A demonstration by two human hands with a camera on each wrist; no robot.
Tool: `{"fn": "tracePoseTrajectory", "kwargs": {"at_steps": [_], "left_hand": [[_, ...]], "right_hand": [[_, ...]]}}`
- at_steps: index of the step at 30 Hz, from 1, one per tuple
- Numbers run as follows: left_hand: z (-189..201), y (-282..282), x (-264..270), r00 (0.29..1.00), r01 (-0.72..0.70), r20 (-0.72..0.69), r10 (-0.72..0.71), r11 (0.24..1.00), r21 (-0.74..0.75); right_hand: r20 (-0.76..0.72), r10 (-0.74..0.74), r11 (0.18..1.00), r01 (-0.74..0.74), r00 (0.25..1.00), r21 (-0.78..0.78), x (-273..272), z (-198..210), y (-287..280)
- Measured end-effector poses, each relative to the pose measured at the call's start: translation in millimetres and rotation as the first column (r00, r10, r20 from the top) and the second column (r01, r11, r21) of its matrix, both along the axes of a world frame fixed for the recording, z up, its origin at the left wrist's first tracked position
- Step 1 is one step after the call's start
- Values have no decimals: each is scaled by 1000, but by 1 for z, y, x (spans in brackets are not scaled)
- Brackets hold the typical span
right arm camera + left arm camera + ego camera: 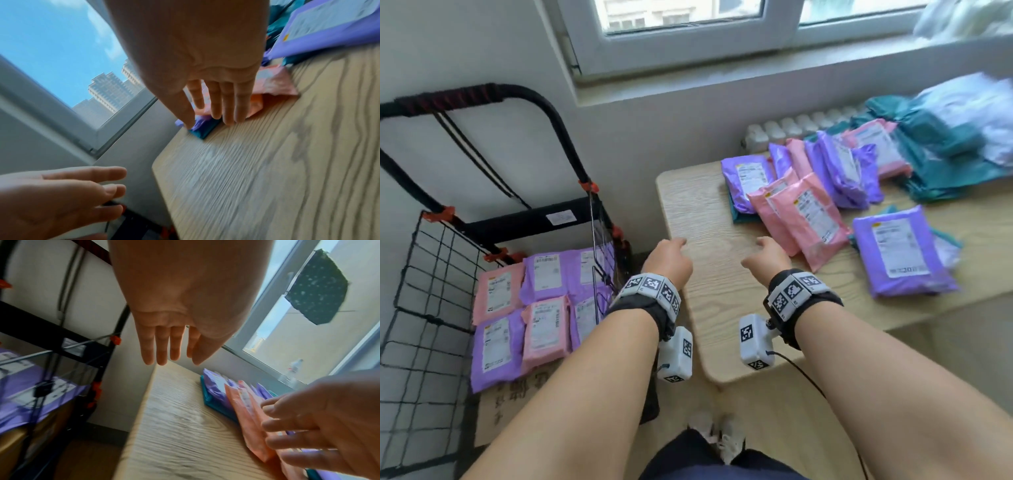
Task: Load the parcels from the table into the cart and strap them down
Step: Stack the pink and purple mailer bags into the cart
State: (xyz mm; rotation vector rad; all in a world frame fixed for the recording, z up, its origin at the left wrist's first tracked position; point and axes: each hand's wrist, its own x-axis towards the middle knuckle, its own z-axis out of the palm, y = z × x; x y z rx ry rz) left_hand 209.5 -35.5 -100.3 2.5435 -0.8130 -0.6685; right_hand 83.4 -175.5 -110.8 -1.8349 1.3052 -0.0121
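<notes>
A person stands between a cart (493,219) on the left and a wooden table (698,212) on the right, both bare forearms stretched out over the table's near corner. The left hand (669,258) hangs above the table's left edge, fingers (162,345) straight, close together and holding nothing. The right hand (768,255) is over bare wood just beside the pink parcels (801,219), its fingers (228,104) loosely extended and a little apart, also holding nothing; whether the fingertips touch a parcel cannot be told through the motion blur.

On the table, pink and purple parcels (839,168) lean in an overlapping row, with a teal one (739,216) flat beneath the nearest purple. A single purple parcel (900,250) lies apart at the table's right, label up. Teal bags (935,161) and pale bags (983,113) pile up behind, below the window (688,20).

In the cart, a layer of pink and purple parcels (541,301) lies flat, labels up, on cardboard (496,411). The cart's wire side (421,308) stands open at left, its black handle (465,96) against the wall, and dark elastic straps (479,157) run down from the handle to the frame, not over the load
</notes>
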Motion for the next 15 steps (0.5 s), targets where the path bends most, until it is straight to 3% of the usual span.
{"fn": "tracePoseTrajectory", "kwargs": {"at_steps": [7,15], "left_hand": [[0,-82,-45,984,180,0,-180,984,-3],[-4,-172,-128,905,425,16,-425,905,10]], "right_hand": [[4,-197,980,197,980,-40,-73,6,-48],[-28,-365,929,362,931,-71,-164,0,-123]]}}
